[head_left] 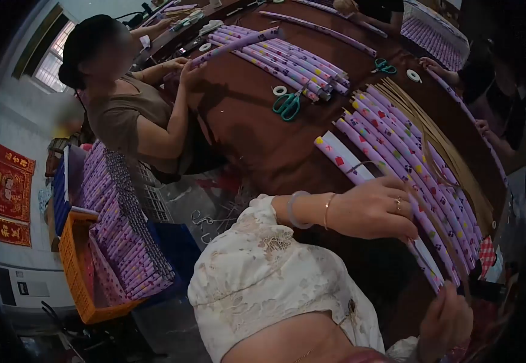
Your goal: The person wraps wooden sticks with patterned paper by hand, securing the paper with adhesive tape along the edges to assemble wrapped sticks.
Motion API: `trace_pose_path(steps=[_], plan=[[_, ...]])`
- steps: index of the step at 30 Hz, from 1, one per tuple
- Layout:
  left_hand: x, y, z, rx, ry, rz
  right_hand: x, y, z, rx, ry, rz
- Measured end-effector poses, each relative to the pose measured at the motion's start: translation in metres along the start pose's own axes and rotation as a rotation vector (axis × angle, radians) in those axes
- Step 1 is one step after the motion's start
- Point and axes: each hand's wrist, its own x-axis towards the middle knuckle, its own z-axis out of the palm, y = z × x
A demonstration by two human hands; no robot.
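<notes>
White lace blouse (275,272): filling the lower centre. Lilac, bright-patterned, white-striped slender tube (336,158): lying right of centre; our left hand (372,209) is gripping its middle, our right hand (448,319) pinching its lower end. Risks we are judging: uneven grip twisting the tube; a knock scattering the adjoining lilac patterned tubes (376,126).

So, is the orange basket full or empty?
It looks full: lots of purple rolls are stacked in the orange basket, piled higher than its rim.
</notes>
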Motion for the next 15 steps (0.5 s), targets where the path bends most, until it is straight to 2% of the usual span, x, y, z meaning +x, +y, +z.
trace_pose_path(steps=[5, 11, 13, 15], plan=[[-0.038, -0.011, -0.056, -0.24, -0.171, -0.239, -0.026, 0.003, -0.008, 0.117, -0.056, 0.11], [-0.072, -0.01, -0.09, -0.079, -0.266, -0.373, -0.053, 0.011, -0.006, 0.275, -0.13, 0.238], [-0.077, -0.012, -0.098, -0.306, -0.294, -0.469, -0.062, 0.015, -0.008, 0.329, -0.157, 0.277], [-0.086, -0.019, -0.104, -0.36, -0.303, -0.543, -0.069, 0.018, -0.011, 0.382, -0.179, 0.315]])
